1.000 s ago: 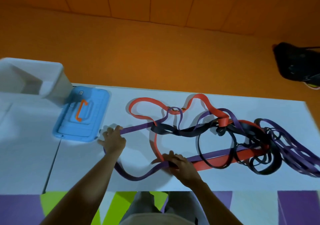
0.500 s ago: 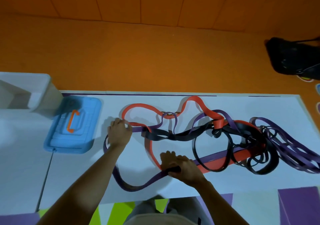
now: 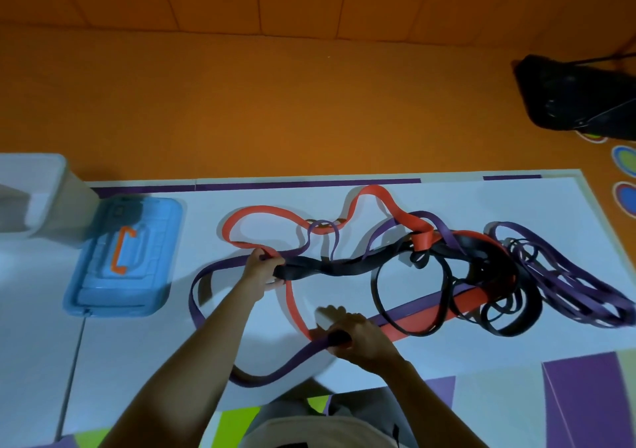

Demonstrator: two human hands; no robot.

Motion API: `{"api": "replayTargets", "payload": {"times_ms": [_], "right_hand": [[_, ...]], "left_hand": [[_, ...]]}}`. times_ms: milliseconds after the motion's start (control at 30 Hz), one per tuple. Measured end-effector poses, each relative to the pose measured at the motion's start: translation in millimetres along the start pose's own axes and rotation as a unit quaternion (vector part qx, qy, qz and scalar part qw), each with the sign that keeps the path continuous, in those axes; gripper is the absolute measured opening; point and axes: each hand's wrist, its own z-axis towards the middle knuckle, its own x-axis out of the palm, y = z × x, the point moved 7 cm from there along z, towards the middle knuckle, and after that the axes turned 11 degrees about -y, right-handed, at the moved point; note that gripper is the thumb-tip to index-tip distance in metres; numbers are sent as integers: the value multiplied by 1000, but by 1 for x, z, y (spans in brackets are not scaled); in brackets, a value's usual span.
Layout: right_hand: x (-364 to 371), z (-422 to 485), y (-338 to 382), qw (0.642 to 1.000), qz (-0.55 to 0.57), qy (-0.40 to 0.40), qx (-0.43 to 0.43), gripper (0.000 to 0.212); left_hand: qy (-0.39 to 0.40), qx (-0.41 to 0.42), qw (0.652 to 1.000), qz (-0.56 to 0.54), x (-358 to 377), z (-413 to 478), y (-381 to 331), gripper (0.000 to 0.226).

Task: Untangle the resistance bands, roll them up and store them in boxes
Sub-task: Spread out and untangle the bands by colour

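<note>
Three colours of band lie tangled across the counter [image 3: 137,344], right of the open box [image 3: 51,186] and blue lid [image 3: 124,258]. The left hand [image 3: 263,270] curls round the black band's [image 3: 344,267] end, where purple [image 3: 256,383] and red [image 3: 265,209] cross it; the right hand [image 3: 349,332] clutches the purple band nearer the edge. Pulling the hands apart could cinch the knot [image 3: 488,275] at far right, or drag the heap off the counter.

Tangled bands [image 3: 430,275] on white table [image 3: 378,354]
</note>
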Motion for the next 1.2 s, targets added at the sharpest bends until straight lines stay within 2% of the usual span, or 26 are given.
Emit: {"api": "replayTargets", "payload": {"times_ms": [67, 200, 333, 400, 533, 600, 667, 700, 767, 833, 900, 1000, 1100, 1200], "right_hand": [[-1, 0, 5, 1000, 3, 2, -5, 43], [-7, 6, 10, 1000, 13, -6, -7, 30], [-5, 4, 1, 1000, -1, 12, 18, 33], [-3, 0, -2, 999, -22, 17, 33, 29], [1, -10, -5, 998, -26, 11, 49, 22], [-5, -12, -6, 993, 50, -38, 104, 11], [-17, -12, -15, 960, 142, -142, 195, 15], [-25, -12, -20, 929, 184, -207, 245, 20], [-40, -13, -29, 836, 284, -326, 339, 30], [-42, -5, -32, 737, 417, -355, 397, 43], [-41, 6, -33, 670, 511, -333, 422, 53], [-39, 10, -35, 624, 560, -298, 456, 55], [-41, 4, -38, 593, 572, -302, 480, 35], [-41, -6, -42, 598, 564, -285, 493, 30]], "left_hand": [[19, 8, 1000, -12, -3, -3, 3, 28], [79, 15, 997, 8, -6, -14, 5, 35], [115, 82, 986, 88, -18, -25, 7, 66], [114, 95, 986, 81, -28, -27, 10, 74], [95, 89, 990, 48, -41, -29, 21, 61], [84, 91, 991, 51, -44, -29, 28, 55], [80, 90, 992, 47, -45, -31, 35, 58], [81, 89, 992, 41, -46, -33, 39, 62], [82, 86, 992, 38, -47, -38, 46, 74], [80, 84, 992, 51, -49, -43, 54, 76], [80, 66, 992, 72, -51, -47, 64, 73], [75, 20, 993, 83, -54, -53, 76, 88], [38, 5, 998, 41, -62, -54, 77, 113], [-12, 36, 999, 21, -70, -55, 73, 122]]}}
